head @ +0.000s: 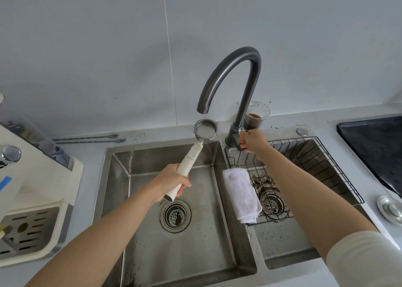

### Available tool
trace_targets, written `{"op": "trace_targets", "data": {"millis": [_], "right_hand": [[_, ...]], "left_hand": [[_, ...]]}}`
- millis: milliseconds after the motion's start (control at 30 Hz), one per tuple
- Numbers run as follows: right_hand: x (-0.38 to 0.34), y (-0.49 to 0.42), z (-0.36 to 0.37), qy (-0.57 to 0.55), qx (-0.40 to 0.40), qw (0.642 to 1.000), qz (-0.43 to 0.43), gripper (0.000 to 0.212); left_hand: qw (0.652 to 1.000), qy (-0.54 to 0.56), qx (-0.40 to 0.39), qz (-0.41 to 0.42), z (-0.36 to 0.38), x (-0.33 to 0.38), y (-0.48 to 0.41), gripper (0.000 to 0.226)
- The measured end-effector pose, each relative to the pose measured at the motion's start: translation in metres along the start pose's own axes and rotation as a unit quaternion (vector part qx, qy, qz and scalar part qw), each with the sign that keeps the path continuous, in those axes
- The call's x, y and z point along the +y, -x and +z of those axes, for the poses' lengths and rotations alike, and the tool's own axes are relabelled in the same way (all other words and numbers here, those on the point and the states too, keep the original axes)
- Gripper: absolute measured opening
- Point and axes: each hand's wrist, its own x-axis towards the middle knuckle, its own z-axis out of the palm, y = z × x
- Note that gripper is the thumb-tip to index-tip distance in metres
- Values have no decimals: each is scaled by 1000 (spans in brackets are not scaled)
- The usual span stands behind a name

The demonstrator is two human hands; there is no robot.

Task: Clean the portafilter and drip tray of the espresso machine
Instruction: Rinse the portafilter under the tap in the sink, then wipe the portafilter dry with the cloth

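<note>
2 hands busy: left hand point(171, 181) grips portafilter point(192, 157) by its white handle, basket just under faucet point(250, 90) spout; right hand point(252, 141) curls round faucet lever point(237, 142), right of basket

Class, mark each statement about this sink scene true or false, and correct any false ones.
1. The left hand holds the portafilter by its white handle. True.
2. Water is streaming from the tap. False: no water shows at the spout.
3. The right hand grips the lever at the tap's base. True.
4. The white cloth covers the left drain. False: it drapes over the divider.
</note>
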Motion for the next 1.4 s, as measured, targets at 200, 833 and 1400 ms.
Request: {"op": "trace_targets", "data": {"millis": [200,833,1400], "right_hand": [[21,19,-2,117,-59,991,-26,26],[99,59,18,101,-58,983,140,72],[34,88,43,-195,-120,972,46,26]], "left_hand": [[1000,7,15,-1,-1,-4,5,24],[976,-144,159,-45,-10,-70,23,19],[738,-564,354,112,-21,-65,47,46]]}}
